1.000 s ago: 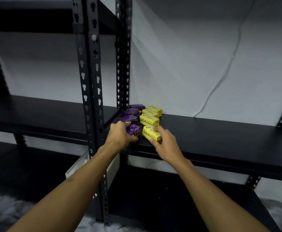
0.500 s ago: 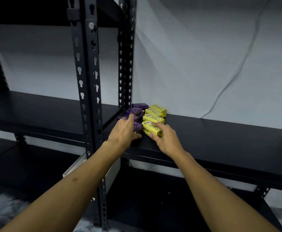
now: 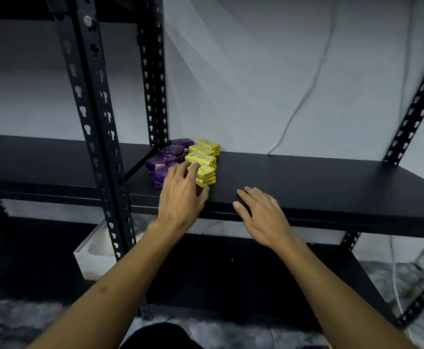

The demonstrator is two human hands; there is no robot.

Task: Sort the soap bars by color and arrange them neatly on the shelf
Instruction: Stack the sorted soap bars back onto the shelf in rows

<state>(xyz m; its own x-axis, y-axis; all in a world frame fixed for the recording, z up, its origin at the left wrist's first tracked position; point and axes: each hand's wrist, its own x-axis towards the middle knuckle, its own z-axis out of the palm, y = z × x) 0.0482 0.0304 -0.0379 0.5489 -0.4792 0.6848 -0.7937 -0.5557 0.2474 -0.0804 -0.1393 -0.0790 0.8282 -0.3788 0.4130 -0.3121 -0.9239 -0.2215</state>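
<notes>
Two rows of soap bars run front to back at the left end of the black shelf (image 3: 319, 182). The purple soap bars (image 3: 167, 156) form the left row against the upright post, the yellow soap bars (image 3: 204, 153) the right row beside them. My left hand (image 3: 182, 195) lies over the front of both rows, its straight fingers touching the front purple and yellow bars and hiding part of them. My right hand (image 3: 261, 210) rests flat and open at the shelf's front edge, to the right of the bars and apart from them.
Black slotted posts (image 3: 90, 127) stand left of the bars, with another shelf (image 3: 29, 162) beyond them. A white box (image 3: 90, 253) sits on the lower level. A thin cable (image 3: 304, 96) hangs down the grey wall behind. The shelf stretches bare to the right.
My right hand has left the front yellow bar and moved right to the shelf edge. My left hand has slid right, over the fronts of both rows.
</notes>
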